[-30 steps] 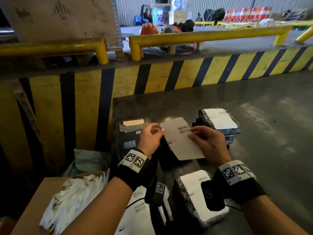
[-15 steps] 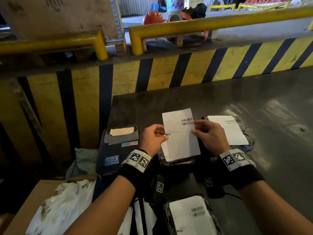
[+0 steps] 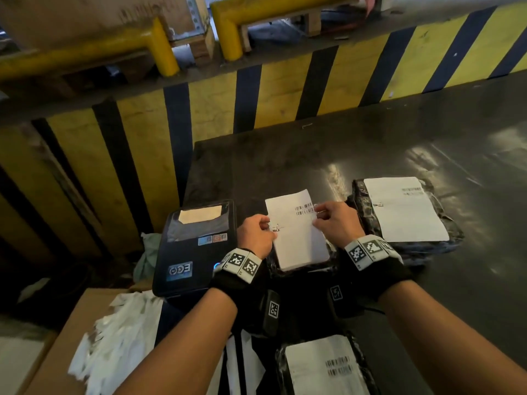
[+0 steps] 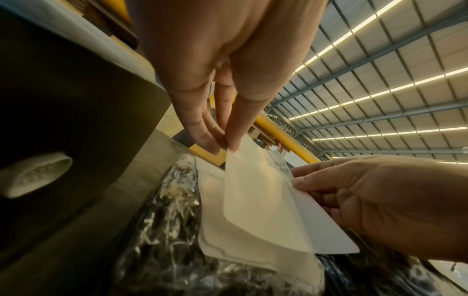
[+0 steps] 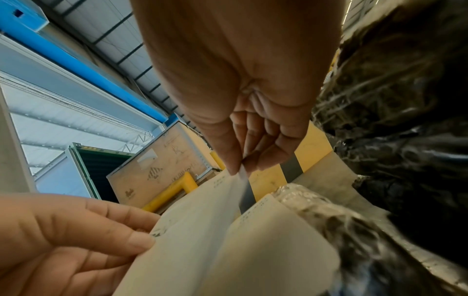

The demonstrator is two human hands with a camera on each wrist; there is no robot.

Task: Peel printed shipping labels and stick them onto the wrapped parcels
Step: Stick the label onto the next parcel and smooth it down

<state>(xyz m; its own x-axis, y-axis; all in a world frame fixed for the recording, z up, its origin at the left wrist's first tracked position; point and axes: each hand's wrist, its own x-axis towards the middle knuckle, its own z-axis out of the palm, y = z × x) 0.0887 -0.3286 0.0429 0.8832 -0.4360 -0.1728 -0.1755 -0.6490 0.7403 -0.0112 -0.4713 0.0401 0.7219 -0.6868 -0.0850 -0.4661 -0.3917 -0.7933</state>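
Note:
A white shipping label (image 3: 296, 232) with a barcode at its top right is held between both hands above a black wrapped parcel (image 3: 302, 270). My left hand (image 3: 271, 228) pinches the label's left edge, which the left wrist view shows as thumb and fingertips (image 4: 217, 140) closed on the sheet (image 4: 258, 200). My right hand (image 3: 316, 215) pinches the right edge by the barcode; its thumb and finger (image 5: 240, 170) nip a thin edge of the label (image 5: 202, 210). A second white sheet (image 4: 215, 236) lies on the parcel beneath.
A black label printer (image 3: 196, 246) stands left of my hands. Two labelled parcels lie on the dark table (image 3: 370, 143), one to the right (image 3: 405, 209), one near me (image 3: 322, 366). A cardboard box (image 3: 57, 346) of white paper scraps (image 3: 114, 343) sits lower left. A yellow-black striped barrier (image 3: 214, 104) lies behind.
The label has gone from tilted to straight and sits over the wrapped parcel. My right fingers have moved up to the barcode edge. The head view has tipped downward.

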